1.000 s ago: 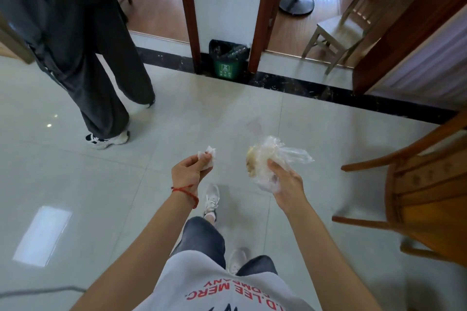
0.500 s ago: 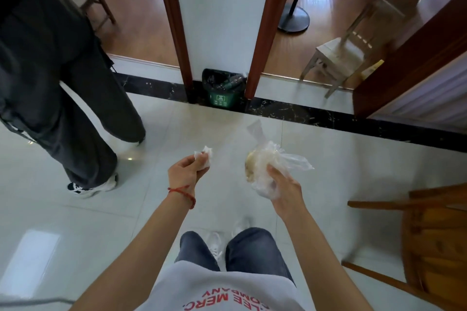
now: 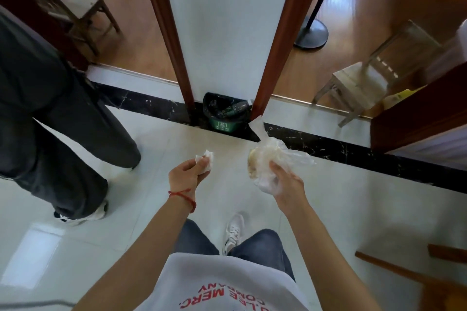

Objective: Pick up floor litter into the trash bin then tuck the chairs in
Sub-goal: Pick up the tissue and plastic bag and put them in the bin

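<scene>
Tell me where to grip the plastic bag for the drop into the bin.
Take the plastic bag by its twisted neck, which sticks up on the far side, coming from above. The right hand now cups the bulging body from below, so the food hangs loose. A neck grip probably lets it drop cleanly into the trash bin.

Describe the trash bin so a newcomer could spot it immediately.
Find the white wall section between two reddish-brown door frames. At its foot, on the black marble floor strip, sits the trash bin: small, green, lined with a black bag, a bottle lying inside. Nothing else there is green.
</scene>
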Action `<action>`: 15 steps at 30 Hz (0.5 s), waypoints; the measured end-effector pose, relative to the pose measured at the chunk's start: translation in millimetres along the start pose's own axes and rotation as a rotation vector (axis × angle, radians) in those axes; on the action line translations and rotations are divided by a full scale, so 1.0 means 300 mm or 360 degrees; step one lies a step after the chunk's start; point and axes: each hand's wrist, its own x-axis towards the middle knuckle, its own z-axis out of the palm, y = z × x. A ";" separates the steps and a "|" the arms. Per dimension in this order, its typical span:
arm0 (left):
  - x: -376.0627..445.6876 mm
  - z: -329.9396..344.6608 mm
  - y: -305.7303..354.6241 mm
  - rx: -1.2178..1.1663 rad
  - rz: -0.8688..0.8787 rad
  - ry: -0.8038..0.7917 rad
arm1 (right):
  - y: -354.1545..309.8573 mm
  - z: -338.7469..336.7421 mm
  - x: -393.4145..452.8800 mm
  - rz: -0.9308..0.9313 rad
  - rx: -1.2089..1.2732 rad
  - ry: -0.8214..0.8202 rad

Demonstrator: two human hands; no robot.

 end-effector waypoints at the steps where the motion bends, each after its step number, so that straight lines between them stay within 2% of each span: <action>1: 0.032 0.025 0.016 0.0008 0.0004 0.0025 | -0.032 0.019 0.033 0.0011 -0.0011 0.0009; 8: 0.265 0.162 0.131 0.0062 -0.0021 0.0040 | -0.158 0.167 0.223 0.0048 -0.0075 -0.0030; 15: 0.569 0.318 0.283 0.0119 -0.0131 -0.0057 | -0.262 0.372 0.410 0.0068 -0.0109 0.0105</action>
